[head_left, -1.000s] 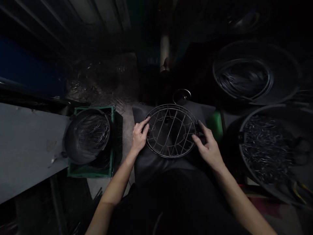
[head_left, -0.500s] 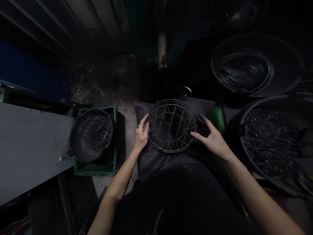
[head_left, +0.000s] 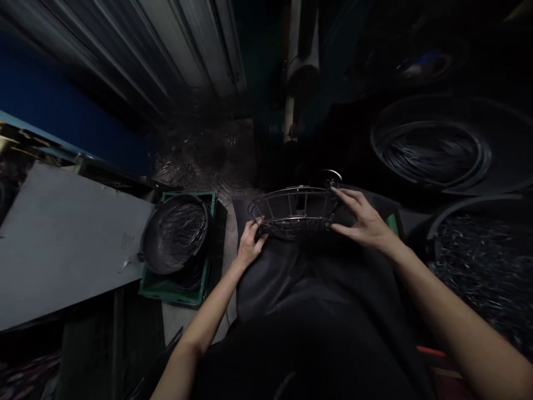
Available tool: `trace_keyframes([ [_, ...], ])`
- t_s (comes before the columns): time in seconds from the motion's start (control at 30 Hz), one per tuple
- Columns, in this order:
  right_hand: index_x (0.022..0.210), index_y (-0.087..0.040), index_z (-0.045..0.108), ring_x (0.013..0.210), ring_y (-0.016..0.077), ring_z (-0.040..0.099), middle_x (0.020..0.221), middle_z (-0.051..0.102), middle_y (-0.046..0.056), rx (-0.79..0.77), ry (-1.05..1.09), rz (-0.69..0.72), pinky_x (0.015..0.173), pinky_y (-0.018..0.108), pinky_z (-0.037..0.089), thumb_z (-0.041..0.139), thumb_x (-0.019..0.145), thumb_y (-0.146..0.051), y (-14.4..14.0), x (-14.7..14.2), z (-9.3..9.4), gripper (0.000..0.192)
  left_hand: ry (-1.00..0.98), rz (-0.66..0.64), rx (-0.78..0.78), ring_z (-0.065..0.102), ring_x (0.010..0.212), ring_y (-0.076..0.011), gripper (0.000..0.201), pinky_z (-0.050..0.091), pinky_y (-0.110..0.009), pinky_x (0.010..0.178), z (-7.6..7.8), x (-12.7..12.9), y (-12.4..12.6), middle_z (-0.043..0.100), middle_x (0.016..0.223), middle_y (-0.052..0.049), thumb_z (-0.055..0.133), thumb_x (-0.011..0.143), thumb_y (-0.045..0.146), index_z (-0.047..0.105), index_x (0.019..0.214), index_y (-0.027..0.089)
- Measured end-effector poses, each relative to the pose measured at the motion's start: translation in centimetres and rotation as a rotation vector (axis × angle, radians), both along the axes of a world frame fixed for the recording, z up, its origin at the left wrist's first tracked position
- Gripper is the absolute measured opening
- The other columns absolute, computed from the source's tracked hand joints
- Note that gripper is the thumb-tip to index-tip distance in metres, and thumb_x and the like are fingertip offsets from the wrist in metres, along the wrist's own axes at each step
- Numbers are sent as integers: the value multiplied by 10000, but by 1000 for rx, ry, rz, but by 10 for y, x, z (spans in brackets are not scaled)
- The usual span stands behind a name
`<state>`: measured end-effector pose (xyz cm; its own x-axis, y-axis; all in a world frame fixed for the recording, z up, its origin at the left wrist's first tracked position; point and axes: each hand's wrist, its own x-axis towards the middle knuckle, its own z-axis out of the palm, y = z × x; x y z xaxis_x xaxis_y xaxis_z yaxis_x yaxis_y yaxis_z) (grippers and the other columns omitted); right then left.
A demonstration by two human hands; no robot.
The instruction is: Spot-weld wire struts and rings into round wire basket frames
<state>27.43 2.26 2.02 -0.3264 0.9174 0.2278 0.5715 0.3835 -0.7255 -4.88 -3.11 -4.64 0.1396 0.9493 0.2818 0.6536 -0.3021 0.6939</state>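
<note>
A round wire rack (head_left: 293,212) sits over my lap on a dark apron, tilted so I see it nearly edge-on. My left hand (head_left: 250,244) grips its near left rim. My right hand (head_left: 362,222) holds its right rim, with fingers spread along the wire. A small round metal piece (head_left: 327,178) shows just behind the rack.
A dark basin of wire rings (head_left: 177,233) rests in a green crate (head_left: 183,289) at my left, beside a grey table (head_left: 62,244). Two big tubs hold coiled wire (head_left: 433,150) and small wire pieces (head_left: 487,261) at right. Loose wire parts lie on the floor ahead.
The rack has tipped from lying flat and face-up to nearly edge-on. My right hand moved up onto its far right rim, and my view swung upward.
</note>
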Motion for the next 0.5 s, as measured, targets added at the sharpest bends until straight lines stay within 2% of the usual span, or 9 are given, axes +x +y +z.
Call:
trace_keyframes([
  [0.07, 1431, -254, 384, 1225, 289, 456, 1313, 451, 101, -1, -21, -1, 1053, 491, 391, 617, 774, -460, 2, 2, -3, 727, 36, 76, 83, 602, 1038, -206, 422, 517, -376, 898, 13, -1, -2, 583, 1097, -118, 561, 868, 368, 471, 1238, 185],
  [0.13, 1448, -256, 355, 1238, 291, 442, 1337, 437, 97, -24, -52, 19, 1065, 491, 375, 595, 783, -428, 3, 1, -1, 728, 64, 126, 193, 575, 1078, -227, 580, 506, -405, 917, 37, 4, 3, 543, 1138, -123, 650, 802, 404, 410, 1289, 196],
  [0.17, 1453, -260, 346, 1245, 289, 436, 1352, 430, 93, -37, -68, 41, 1069, 487, 371, 581, 791, -404, 2, -1, 2, 717, 89, 103, 242, 532, 1154, -257, 694, 477, -444, 963, 50, 9, 8, 505, 1207, -138, 697, 754, 432, 370, 1322, 207],
  [0.27, 1462, -257, 329, 1274, 268, 408, 1404, 401, 79, -48, -93, 108, 1084, 451, 358, 547, 817, -333, -1, -11, 12, 684, 207, -166, 267, 338, 1350, -348, 924, 320, -558, 1088, 82, 30, 32, 354, 1413, -165, 761, 653, 504, 275, 1395, 246],
  [0.33, 1475, -241, 299, 1299, 243, 381, 1439, 371, 71, -17, -87, 118, 1099, 415, 341, 535, 840, -328, -2, -10, 14, 683, 217, -307, 239, 380, 1330, -331, 934, 326, -541, 1087, 87, 42, 49, 376, 1418, -163, 749, 682, 473, 232, 1425, 247],
  [0.37, 1476, -240, 295, 1324, 238, 351, 1459, 352, 61, 0, -88, 109, 1113, 406, 322, 539, 848, -348, -3, -3, 14, 682, 178, -326, 237, 431, 1295, -307, 913, 363, -510, 1070, 86, 46, 57, 420, 1389, -155, 739, 708, 431, 216, 1433, 249],
  [0.43, 1459, -240, 331, 1335, 241, 336, 1457, 368, 54, 21, -96, -27, 1116, 409, 311, 553, 852, -413, -13, 24, 7, 670, 76, -320, 205, 495, 1240, -269, 937, 413, -466, 1042, 79, 50, 68, 460, 1358, -143, 739, 723, 370, 156, 1449, 259],
  [0.5, 1381, -223, 447, 1267, 243, 420, 1371, 474, 71, -16, -141, -383, 1073, 415, 358, 519, 870, -433, -31, 68, -6, 557, 38, -346, 181, 502, 1235, -255, 950, 426, -453, 1039, 74, 49, 72, 460, 1361, -133, 738, 728, 348, 129, 1453, 272],
])
